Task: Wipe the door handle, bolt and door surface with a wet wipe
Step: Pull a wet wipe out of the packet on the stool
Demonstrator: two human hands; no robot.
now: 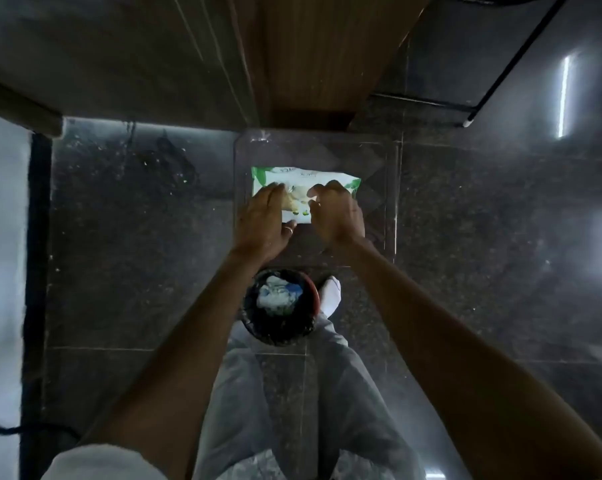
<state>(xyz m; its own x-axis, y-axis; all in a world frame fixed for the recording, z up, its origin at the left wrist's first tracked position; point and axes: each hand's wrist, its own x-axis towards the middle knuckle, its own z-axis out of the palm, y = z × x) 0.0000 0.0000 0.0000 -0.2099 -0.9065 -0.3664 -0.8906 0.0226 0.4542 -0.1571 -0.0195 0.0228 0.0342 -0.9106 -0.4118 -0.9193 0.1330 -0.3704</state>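
A small dark bin holding crumpled used wipes sits nearest, below and between both wrists. Ahead, the left hand presses flat, fingers spread, on the wet wipe pack, while the right hand pinches at its middle flap. The pack lies crosswise inside a clear tray, equally near both hands.

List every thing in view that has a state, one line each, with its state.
Wet wipe pack: lying flat in the clear tray, both hands on it; open or sealed cannot be told.
Clear tray: on the dark floor, holding only the pack.
Left hand: fingers flat on the pack.
Right hand: fingers curled at the pack's middle.
Small bin: open-topped, holding crumpled white wipes.
Wooden door: untouched.
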